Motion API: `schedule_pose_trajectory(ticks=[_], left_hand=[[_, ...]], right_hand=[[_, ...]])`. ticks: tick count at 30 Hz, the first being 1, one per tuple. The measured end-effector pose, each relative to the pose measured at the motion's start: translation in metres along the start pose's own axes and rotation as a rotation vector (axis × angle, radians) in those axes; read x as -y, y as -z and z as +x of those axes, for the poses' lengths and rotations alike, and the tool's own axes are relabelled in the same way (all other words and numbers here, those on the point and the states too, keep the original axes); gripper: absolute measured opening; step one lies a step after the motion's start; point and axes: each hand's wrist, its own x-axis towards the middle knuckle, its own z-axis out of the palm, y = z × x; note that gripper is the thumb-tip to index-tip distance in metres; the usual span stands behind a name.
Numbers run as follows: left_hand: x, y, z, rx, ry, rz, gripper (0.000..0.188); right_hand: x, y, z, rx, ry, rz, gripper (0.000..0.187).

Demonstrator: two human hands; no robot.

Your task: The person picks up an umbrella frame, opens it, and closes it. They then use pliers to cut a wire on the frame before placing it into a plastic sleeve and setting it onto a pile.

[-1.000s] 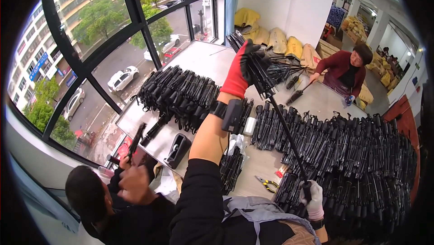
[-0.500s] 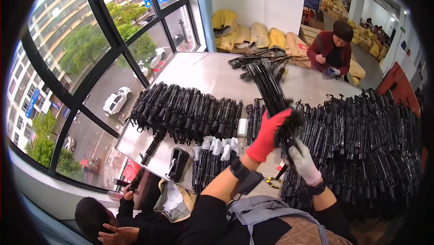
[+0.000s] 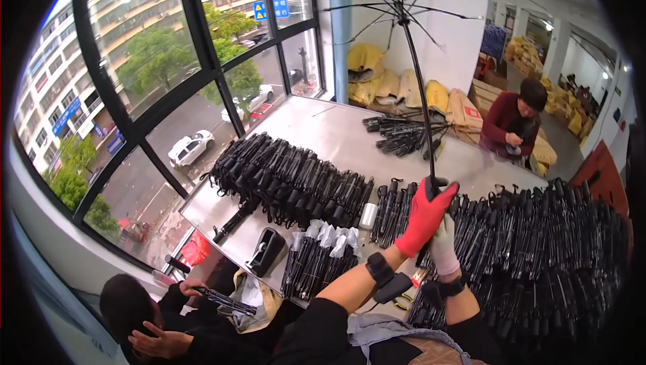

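Observation:
A bare black umbrella frame (image 3: 422, 89) without fabric stands upright before me, its ribs spread wide at the top. My left hand (image 3: 427, 215), in a red glove, is wrapped round the lower shaft. Just below it, my right hand (image 3: 443, 247) in a white glove is closed at the handle end, partly hidden by the left hand. Right beside my hands lies a large pile of folded black umbrella frames (image 3: 525, 250). A shorter row of folded frames (image 3: 391, 210) lies to their left.
A long heap of folded frames (image 3: 289, 176) covers the table's (image 3: 323, 113) left. Nearer are a black tape dispenser (image 3: 266, 250), a white roll (image 3: 368, 215) and yellow-handled pliers (image 3: 404, 302). One co-worker (image 3: 515, 119) is at far right, another (image 3: 145, 318) at lower left. Yellow sacks (image 3: 437, 96) stand behind.
The umbrella frame has gone from folded to spread, its ribs now high overhead. My hands have closed up together at its lower end. The near co-worker's folded frame has swung to the right.

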Motion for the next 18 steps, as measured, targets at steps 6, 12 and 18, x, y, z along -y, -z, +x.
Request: schedule_pose_trajectory(ticks=[6,12,18], left_hand=[[-0.027,0.0,-0.014,-0.038,-0.102,0.279,0.026],[-0.013,0.004,-0.032,-0.028,-0.139,0.319,0.028],[-0.011,0.0,-0.043,-0.023,-0.102,0.531,0.029]], right_hand=[[-0.004,-0.005,-0.003,0.038,-0.163,0.29,0.039],[-0.012,0.004,-0.023,0.122,-0.302,0.589,0.045],[-0.004,0.014,-0.04,0.025,-0.41,0.706,0.034]])
